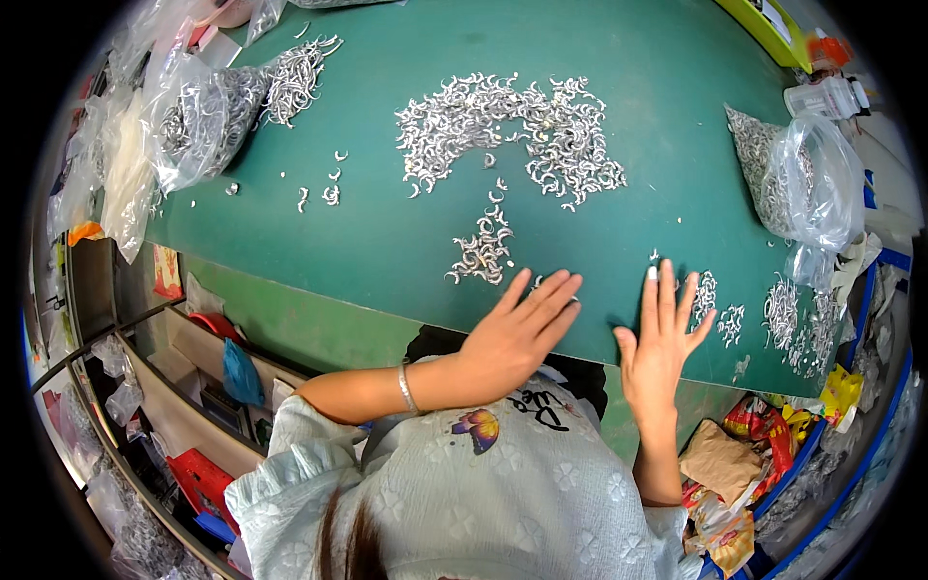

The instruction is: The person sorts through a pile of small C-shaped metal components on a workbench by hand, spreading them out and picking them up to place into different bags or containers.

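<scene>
My left hand point(517, 329) lies with its fingers stretched out near the front edge of a green table point(319, 246), its fingertips beside a small group of silvery curved pieces point(483, 249). A few bits show at its fingers, though what lies beneath the palm is hidden. My right hand point(662, 333) is spread flat at the table's edge, next to a small cluster of the same pieces point(706, 295), and grips nothing I can see. Beyond both hands, a large arched heap of these crescent-shaped metal pieces point(454, 116) covers the middle of the table.
At the far left, a clear plastic bag point(208, 126) of pieces lies with some spilled out point(300, 79). Another filled bag point(768, 169) stands at the right, near a bottle point(826, 99). More small piles point(781, 311) sit by the right front edge. Shelving with bins point(208, 488) is at lower left.
</scene>
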Tool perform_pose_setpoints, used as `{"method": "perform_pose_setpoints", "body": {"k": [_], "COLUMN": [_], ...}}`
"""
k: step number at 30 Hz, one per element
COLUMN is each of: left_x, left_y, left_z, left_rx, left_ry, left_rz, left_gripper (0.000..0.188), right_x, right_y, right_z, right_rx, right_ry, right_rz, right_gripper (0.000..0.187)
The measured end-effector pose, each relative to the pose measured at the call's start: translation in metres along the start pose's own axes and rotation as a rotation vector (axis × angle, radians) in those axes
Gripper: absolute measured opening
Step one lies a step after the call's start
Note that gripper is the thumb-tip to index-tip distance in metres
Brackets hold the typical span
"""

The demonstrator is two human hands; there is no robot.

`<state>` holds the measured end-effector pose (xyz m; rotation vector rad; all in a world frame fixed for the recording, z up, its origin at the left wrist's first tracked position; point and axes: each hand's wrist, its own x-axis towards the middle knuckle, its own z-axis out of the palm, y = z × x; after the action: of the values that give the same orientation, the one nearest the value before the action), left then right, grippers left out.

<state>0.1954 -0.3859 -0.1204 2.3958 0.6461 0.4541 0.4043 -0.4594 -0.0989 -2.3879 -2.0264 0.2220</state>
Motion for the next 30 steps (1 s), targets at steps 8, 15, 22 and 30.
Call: {"method": "perform_pose_setpoints", "body": {"k": [8,15,22,30], "left_x": [-0.019,-0.006,-0.017,-0.048], "left_y": [-0.01,-0.001,-0.004,-0.001], "left_z": [-0.017,-0.013,-0.016,0.006], "left_rx": [0.019,0.015,-0.086,-1.071], "left_ry": [0.315,0.278,0.249,-0.333], "left_rz": [-0.175,-0.202,-0.087,-0.396], "left_gripper": [0.04,0.04,0.037,0.019], "right_x": [-0.008,-0.008,-0.009,-0.008], "right_y": [-0.022,-0.028,-0.021,-0.021], "right_z": [-0.003,-0.004,-0.007,-0.007], "right_rx": [0.238,0.28,0.347,0.423], "right_ry": [-0.175,-0.17,-0.108,-0.013], "right_rz": [-0.304,-0.305,-0.264,-0.304], "right_gripper": [0.075,0.075,0.076,0.057]}}
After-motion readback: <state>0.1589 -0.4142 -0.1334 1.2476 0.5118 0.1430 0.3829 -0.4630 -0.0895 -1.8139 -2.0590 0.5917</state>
